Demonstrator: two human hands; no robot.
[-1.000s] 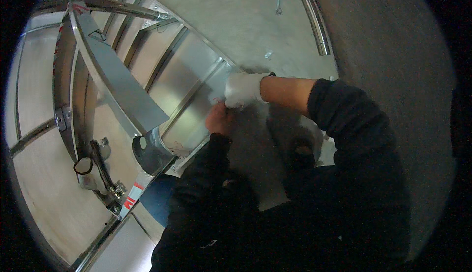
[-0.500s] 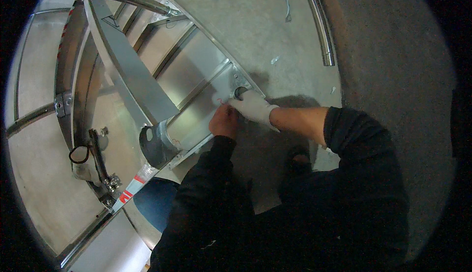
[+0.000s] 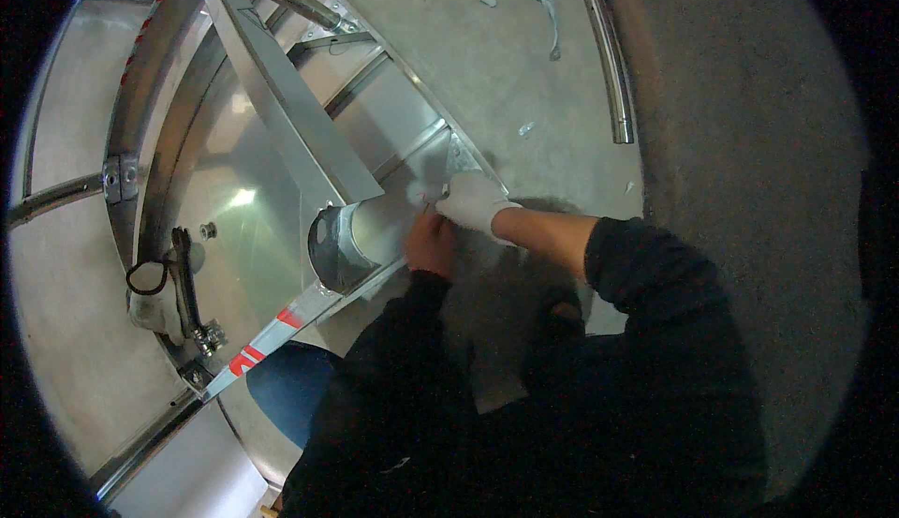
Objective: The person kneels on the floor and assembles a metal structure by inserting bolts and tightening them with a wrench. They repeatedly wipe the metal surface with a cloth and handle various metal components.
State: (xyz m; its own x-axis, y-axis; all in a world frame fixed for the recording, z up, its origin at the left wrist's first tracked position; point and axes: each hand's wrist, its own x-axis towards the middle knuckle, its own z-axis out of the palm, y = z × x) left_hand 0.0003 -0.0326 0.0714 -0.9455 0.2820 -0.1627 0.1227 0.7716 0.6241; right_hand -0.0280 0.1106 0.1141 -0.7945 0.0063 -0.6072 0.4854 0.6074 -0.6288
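My bare left hand (image 3: 430, 243) is closed at the lower corner of a metal panel (image 3: 386, 226), its fingertips meeting those of my other hand. What they hold, if anything, is too small or hidden to name. My right hand (image 3: 475, 203), in a white glove, is curled at the same corner, close to a riveted corner plate (image 3: 459, 155). Its fingers are bent, and what lies under them is hidden. To the left of both hands stands a short cut tube end (image 3: 338, 248), dark inside, below a flat metal bar (image 3: 281, 96).
A wrench-like tool (image 3: 184, 279), a small nut-like piece (image 3: 207, 231) and a crumpled white glove (image 3: 154, 314) lie on the sheet metal at left. Red-and-white tape (image 3: 247, 361) marks the frame edge. A loose steel tube (image 3: 604, 50) and plastic scraps (image 3: 549, 26) lie on the floor.
The view has shifted slightly, so the frame appears farther right. My gloved hand has moved over a dark round spot at the corner, which is now covered. Both hands stay together.
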